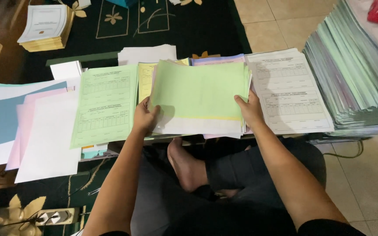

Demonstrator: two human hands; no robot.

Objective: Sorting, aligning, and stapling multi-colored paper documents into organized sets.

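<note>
Sheaf (197,98) of mixed sheets, pale green on top with yellow, white and lilac edges showing beneath, sits low in front of the person, over their crossed legs. The left hand (144,117) grips its left edge, fingers curled around the paper with the thumb on top; the right hand (250,109) pinches the right edge the same way. The layers are not squared: lower sheets stick out at the bottom and right.

Just left lies a green form (106,105), then pink and white sheets (44,131) fanned over the rug (189,22). Just right is a white form (292,94), and beyond it a tall stack (355,74) on the tile floor. A yellow pile (47,28) sits well apart, top left.

The likely slip: with only edge grips, loose lower sheets could slide out and mix into the neighbouring piles, or the middle could sag and crease.
</note>
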